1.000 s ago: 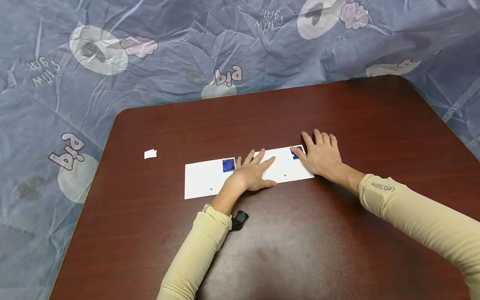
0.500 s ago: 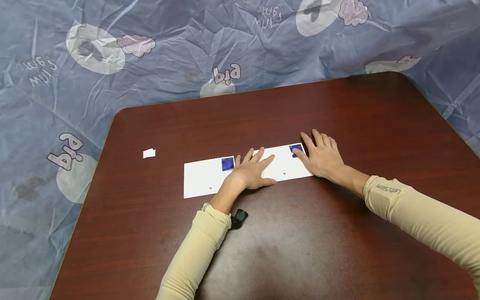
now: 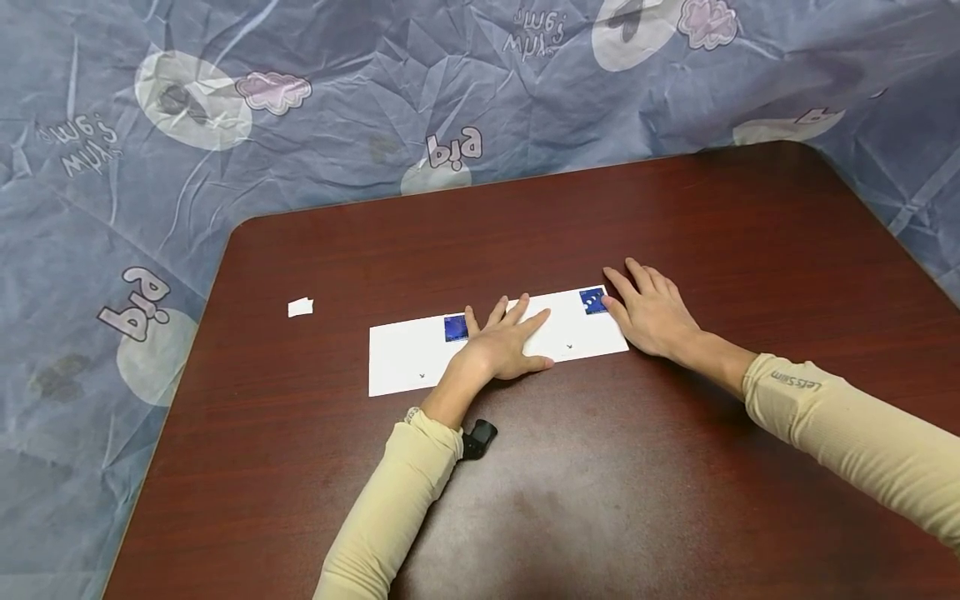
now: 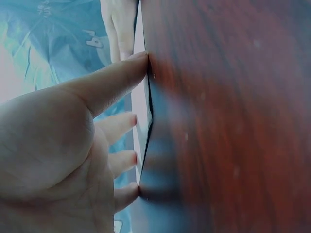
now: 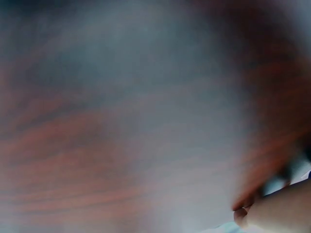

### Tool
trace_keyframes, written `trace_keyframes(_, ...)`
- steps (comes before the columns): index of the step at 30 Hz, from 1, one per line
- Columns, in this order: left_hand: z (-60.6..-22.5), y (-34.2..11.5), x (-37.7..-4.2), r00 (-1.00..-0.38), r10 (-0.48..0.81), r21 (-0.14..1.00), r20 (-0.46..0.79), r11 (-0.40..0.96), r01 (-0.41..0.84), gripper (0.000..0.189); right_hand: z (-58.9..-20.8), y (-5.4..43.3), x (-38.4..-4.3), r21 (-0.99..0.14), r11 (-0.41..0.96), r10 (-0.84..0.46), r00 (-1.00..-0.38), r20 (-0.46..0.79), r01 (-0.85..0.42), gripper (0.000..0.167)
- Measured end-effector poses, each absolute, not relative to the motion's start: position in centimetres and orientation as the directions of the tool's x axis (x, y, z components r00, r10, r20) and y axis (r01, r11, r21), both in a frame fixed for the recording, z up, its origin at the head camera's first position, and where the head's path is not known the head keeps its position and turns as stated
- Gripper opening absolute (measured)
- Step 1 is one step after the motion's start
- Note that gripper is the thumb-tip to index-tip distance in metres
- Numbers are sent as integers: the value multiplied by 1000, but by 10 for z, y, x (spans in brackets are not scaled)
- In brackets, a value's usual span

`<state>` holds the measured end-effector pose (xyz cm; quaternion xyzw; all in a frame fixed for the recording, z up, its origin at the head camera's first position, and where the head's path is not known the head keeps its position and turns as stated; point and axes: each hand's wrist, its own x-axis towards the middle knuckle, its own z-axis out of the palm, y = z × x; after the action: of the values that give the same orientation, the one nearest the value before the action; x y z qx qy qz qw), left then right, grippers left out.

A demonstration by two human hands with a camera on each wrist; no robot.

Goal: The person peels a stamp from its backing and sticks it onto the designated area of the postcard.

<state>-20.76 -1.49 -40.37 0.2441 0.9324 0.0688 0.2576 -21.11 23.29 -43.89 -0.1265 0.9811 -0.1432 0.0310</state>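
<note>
Two white envelopes lie end to end in the head view, each with a blue stamp at its upper right. My left hand (image 3: 498,348) rests spread across the place where they meet, covering the right end of the left envelope (image 3: 405,354) and the left end of the right envelope (image 3: 573,329). Its little finger lies at the edge of the left stamp (image 3: 455,328). At the far right end, my right hand (image 3: 651,315) has its fingers extended, the thumb at the right edge of the right stamp (image 3: 592,301). The left wrist view shows the left fingertips against an envelope (image 4: 141,109) edge-on.
A small torn piece of white paper (image 3: 301,307) lies on the left of the dark wooden table (image 3: 600,500). Behind the table hangs a creased blue printed cloth (image 3: 337,108). The right wrist view is mostly blurred tabletop.
My right hand has drawn slightly to the right, its thumb sliding off the right stamp so the pale pattern shows. The left hand stays put, its little finger shifting slightly left.
</note>
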Motion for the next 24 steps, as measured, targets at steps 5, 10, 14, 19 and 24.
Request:
trace_keyframes(5,-404,-11,-204,-769,449,245,-456,893,376,76,-439,233,-211,-282,928,-259,-966,-20,-243,57)
trace_keyframes(10,-402,-4,-198,-786,406,248,-465,913,325,73,-439,234,-210,-271,931,-258,-966,-16,-244,56)
trace_keyframes(14,-399,2,-191,-809,353,219,-470,934,280,71,-439,234,-210,-266,932,-258,-966,-7,-247,56)
trace_keyframes(19,-400,9,-185,-830,298,205,-471,952,226,69,-439,234,-209,-264,932,-257,-966,8,-250,55)
trace_keyframes(24,-402,11,-183,-829,287,200,-480,956,215,68,-440,234,-209,-261,932,-259,-966,7,-252,55)
